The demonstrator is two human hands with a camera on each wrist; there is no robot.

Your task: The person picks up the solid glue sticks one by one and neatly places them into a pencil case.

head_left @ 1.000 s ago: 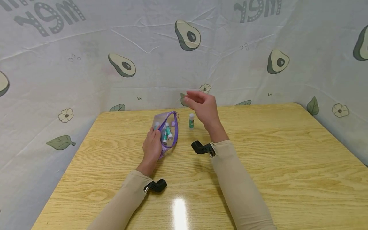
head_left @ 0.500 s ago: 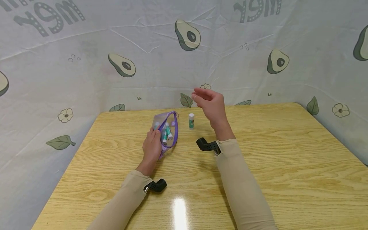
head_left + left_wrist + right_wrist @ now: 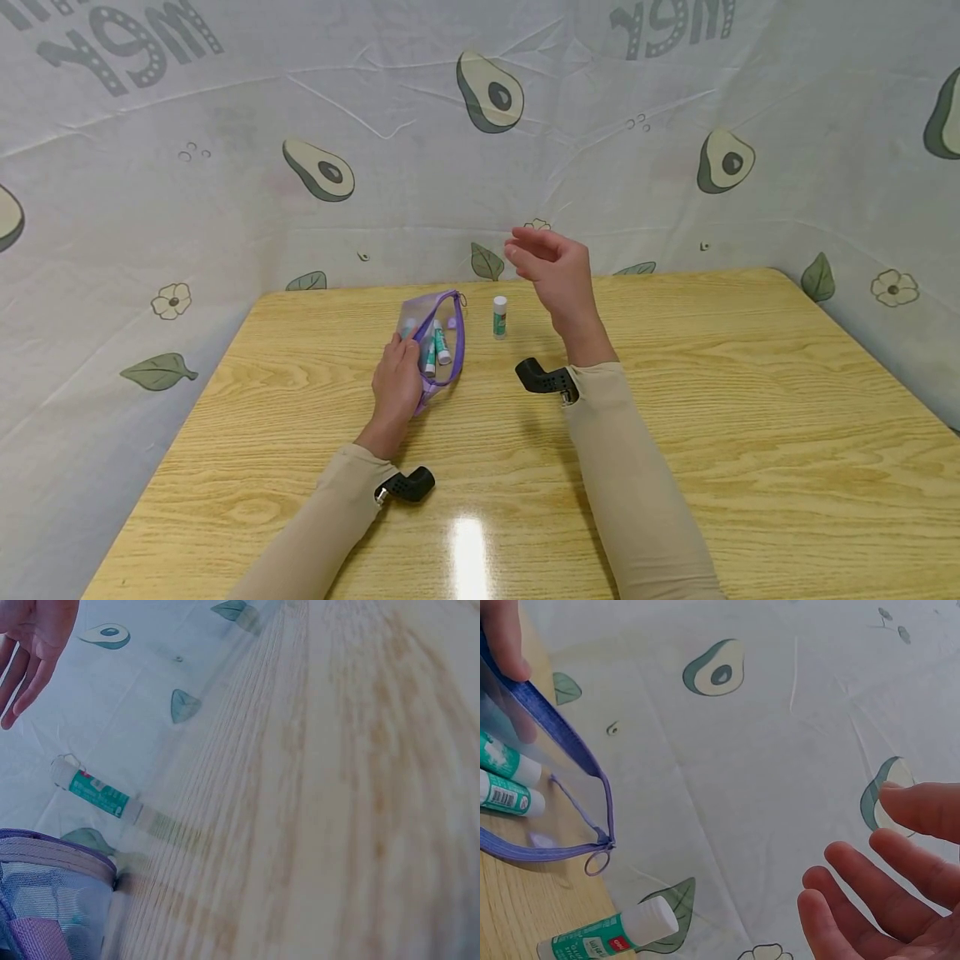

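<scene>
My left hand [image 3: 397,379] grips the near-left side of a see-through mesh pouch [image 3: 461,337] with purple trim. The pouch gapes to the right, its mouth held wide. Several green-and-white glue sticks [image 3: 442,343] lie inside, partly hidden by the mesh and my fingers. Just right of the pouch, one glue stick [image 3: 500,318] with a white cap stands upright on the table. My right hand [image 3: 558,271] hovers above and to the right of it, fingers loosely bent and holding nothing. The right wrist view shows the standing glue stick [image 3: 607,936] apart from the right fingertips [image 3: 817,900].
A wooden table [image 3: 712,433] extends around both arms. Behind it hangs a pale cloth [image 3: 420,208] printed with avocados and leaves. Black wrist cameras [image 3: 543,379] stick out from both sleeves. A small ring [image 3: 598,862] hangs at the pouch's corner.
My right hand has shifted right and slightly up, away from the standing glue stick, and has slowed. The left hand, the pouch and the glue sticks stay where they were.
</scene>
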